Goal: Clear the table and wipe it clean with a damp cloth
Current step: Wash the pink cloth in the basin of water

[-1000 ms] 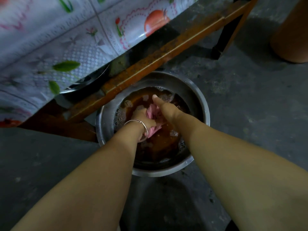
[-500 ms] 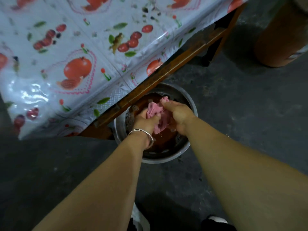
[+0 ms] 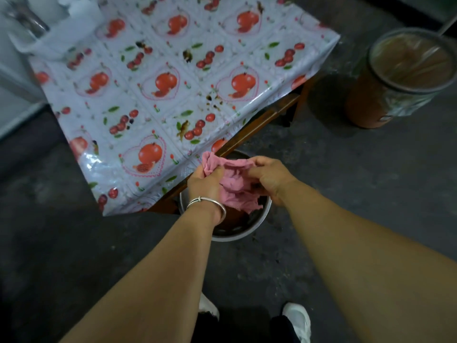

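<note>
Upper left of the frame: a blurred white container [image 3: 53, 37] with something metallic in it, too smeared to tell more. Spread across the upper left and centre: a table [image 3: 262, 120] under a glossy plastic tablecloth [image 3: 153, 95] printed with pomegranates in pink hearts and clusters of cherries, its near corner hanging down at lower left of centre; dark crumbs and stains [image 3: 214, 102] scattered on the covering right of its middle, more near the top centre. Wooden frame of the table showing along the cloth's right edge. Just below the table's near edge, at centre: left hand [image 3: 205, 180], silver bangle [image 3: 206, 204] at the wrist, fingers curled tight round one end of a pink cloth [image 3: 235, 188] — bunched, crumpled, held above a metal basin [image 3: 249, 230] of dark brownish water on the floor. Right of that: right hand [image 3: 269, 178], fingers and thumb pinching the cloth's other end, so the rag stretched between both fists over the basin and partly overlapping the tablecloth's edge. Bottom centre: two white shoes [image 3: 298, 320] on dark concrete floor [image 3: 346, 181]. Upper right: a brown bin [image 3: 400, 78] lined with a clear plastic bag, standing well apart from the table.
</note>
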`<state>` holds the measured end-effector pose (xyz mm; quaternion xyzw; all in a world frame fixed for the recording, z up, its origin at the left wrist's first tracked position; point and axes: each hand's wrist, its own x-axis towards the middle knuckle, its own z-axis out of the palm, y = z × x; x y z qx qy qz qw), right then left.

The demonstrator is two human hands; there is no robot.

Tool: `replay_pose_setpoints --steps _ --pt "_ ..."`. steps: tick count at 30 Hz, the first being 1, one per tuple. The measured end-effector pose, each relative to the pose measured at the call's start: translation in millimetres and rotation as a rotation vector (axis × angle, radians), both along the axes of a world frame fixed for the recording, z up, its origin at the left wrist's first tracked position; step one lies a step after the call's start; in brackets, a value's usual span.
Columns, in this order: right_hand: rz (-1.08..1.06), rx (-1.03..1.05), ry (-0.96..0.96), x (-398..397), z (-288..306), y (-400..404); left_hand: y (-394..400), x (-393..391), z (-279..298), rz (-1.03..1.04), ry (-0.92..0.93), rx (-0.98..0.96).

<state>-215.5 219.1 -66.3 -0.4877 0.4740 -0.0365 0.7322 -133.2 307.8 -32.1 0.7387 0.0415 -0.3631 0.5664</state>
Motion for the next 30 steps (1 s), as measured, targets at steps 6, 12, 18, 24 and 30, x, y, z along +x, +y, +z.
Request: replay_pose_setpoints --steps 6,12,18,24,30 --pt "0.130 -0.181 -0.021 -9.7 82.6 -30.9 -8.8 1.6 67.4 -0.104 -0.155 0.094" --pt "0.257 -0.388 0.042 -9.1 140.8 -60.1 -23.0 9.9 122.1 -0.227 -0.304 0.148" --pt "0.275 -0.374 0.051 13.9 188.3 -81.7 -36.8 47.5 155.0 -0.309 -0.409 0.159" --pt "0.405 -0.385 0.110 49.7 216.1 -105.0 -49.4 96.4 177.1 -0.332 -0.264 0.064" --pt "0.469 -0.618 0.254 80.3 235.4 -123.0 -61.0 140.3 195.5 -0.423 -0.202 0.062"
